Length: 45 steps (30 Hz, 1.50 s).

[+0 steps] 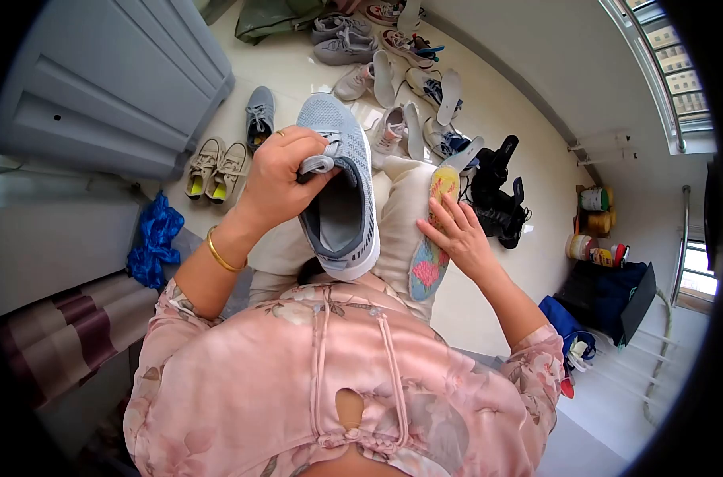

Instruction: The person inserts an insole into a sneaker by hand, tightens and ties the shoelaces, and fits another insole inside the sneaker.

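A light grey-blue sneaker with a white sole rests over my lap, toe pointing away and its opening towards me. My left hand is closed on its tongue, fingers pinching it near the laces. Inside, the dark grey lining shows. On my right thigh lies an embroidered insole with yellow, blue and pink-red patterns. My right hand lies flat over its outer edge, fingers spread and touching it. Just beyond the embroidered insole, a plain grey insole sticks out.
Several pairs of shoes stand on the floor ahead, including grey sneakers and pink-white sneakers, some with insoles standing in them. Beige shoes and a blue plastic bag are at left. Black sandals and jars are at right.
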Each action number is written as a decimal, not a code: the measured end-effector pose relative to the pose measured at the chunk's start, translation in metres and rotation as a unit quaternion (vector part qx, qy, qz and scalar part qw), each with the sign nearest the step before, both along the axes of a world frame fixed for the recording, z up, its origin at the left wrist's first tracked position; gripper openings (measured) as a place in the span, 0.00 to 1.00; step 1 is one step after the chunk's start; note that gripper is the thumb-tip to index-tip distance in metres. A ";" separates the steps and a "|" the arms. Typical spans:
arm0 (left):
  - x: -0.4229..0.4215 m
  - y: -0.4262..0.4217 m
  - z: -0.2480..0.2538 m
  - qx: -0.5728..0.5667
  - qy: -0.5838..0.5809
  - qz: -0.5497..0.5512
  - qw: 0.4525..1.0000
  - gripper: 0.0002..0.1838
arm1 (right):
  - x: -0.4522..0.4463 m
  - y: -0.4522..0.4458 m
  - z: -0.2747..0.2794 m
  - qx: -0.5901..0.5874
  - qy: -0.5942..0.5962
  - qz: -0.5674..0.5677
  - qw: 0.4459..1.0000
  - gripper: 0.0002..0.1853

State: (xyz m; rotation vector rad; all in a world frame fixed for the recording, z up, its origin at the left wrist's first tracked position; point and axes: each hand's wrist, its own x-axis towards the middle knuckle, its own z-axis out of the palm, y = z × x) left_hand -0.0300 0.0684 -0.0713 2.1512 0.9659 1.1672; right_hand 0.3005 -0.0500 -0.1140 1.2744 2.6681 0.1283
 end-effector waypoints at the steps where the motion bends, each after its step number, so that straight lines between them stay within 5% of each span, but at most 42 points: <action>1: 0.001 0.001 0.002 0.005 0.002 0.006 1.000 0.14 | 0.000 0.003 -0.002 -0.003 0.003 0.007 1.000 0.35; 5: 0.011 -0.004 0.004 0.038 0.055 0.045 0.997 0.11 | 0.001 0.004 0.014 -0.011 0.097 -0.018 0.995 0.24; 9: 0.015 -0.012 -0.004 0.001 0.085 0.063 0.994 0.13 | -0.004 0.016 0.055 -0.056 0.332 -0.106 0.936 0.18; 10: 0.016 -0.014 -0.005 -0.004 0.098 0.064 0.993 0.13 | -0.001 0.017 0.056 -0.080 0.420 -0.173 0.887 0.14; 11: 0.018 -0.017 -0.005 -0.014 0.102 0.062 0.993 0.13 | -0.002 0.011 0.061 -0.182 0.532 -0.305 0.769 0.12; 13: 0.022 -0.022 -0.004 -0.032 0.110 0.056 0.992 0.12 | -0.011 0.012 0.081 -0.301 0.696 -0.292 0.583 0.14; 19: 0.027 -0.020 -0.009 -0.011 0.081 0.056 0.995 0.13 | -0.030 0.000 0.099 -0.520 0.636 -0.314 0.476 0.22; 21: 0.028 -0.019 -0.009 -0.015 0.078 0.054 0.995 0.14 | -0.035 -0.005 0.097 -0.521 0.621 -0.327 0.485 0.25; 25: 0.024 -0.018 -0.011 -0.029 0.097 0.047 0.994 0.13 | -0.036 -0.006 0.117 -0.524 0.457 -0.347 0.630 0.29; 27: 0.023 -0.018 -0.010 -0.039 0.111 0.041 0.992 0.13 | -0.039 -0.012 0.119 -0.481 0.470 -0.279 0.686 0.30; 28: 0.024 -0.018 -0.009 -0.042 0.113 0.040 0.992 0.13 | -0.038 -0.006 0.131 -0.473 0.379 -0.219 0.765 0.34; 30: 0.027 -0.019 -0.009 -0.034 0.109 0.039 0.993 0.13 | -0.044 -0.008 0.141 -0.446 0.334 -0.226 0.799 0.37; 38: 0.043 -0.034 -0.011 0.055 0.141 0.024 0.988 0.11 | -0.072 -0.001 0.128 -0.424 0.271 -0.271 0.820 0.36; 45: 0.043 -0.036 -0.016 0.064 0.129 0.032 0.989 0.11 | -0.124 0.008 0.076 -0.235 0.269 -0.266 0.895 0.32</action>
